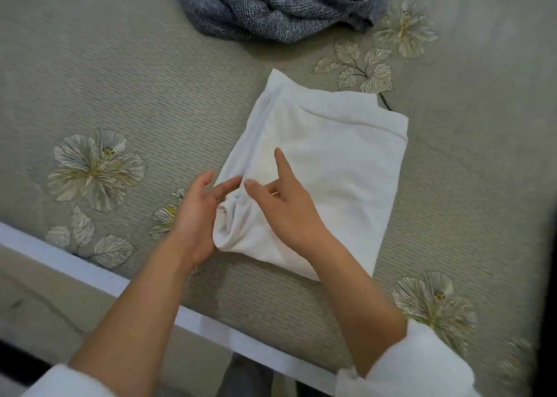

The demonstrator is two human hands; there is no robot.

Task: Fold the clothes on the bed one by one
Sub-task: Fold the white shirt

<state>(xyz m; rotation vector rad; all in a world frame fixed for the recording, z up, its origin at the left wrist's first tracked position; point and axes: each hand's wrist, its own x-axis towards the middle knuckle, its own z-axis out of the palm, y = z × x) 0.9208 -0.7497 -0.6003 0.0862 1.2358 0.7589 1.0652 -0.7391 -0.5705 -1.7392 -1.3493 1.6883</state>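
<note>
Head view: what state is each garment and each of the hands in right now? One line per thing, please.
white garment: folded into a flat rectangle on the bed cover, near left corner bunched.
grey knit garment: crumpled, not folded, at the far edge of view.
left hand: fingers relaxed, touching the bunched corner.
right hand: rests on the white garment, index finger straight; any pinch is hidden.

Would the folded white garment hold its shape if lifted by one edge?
Probably not: the white garment looks soft, bunching in loose creases at the corner by the left hand. Layers showing at its far edge would likely slide apart.
</note>
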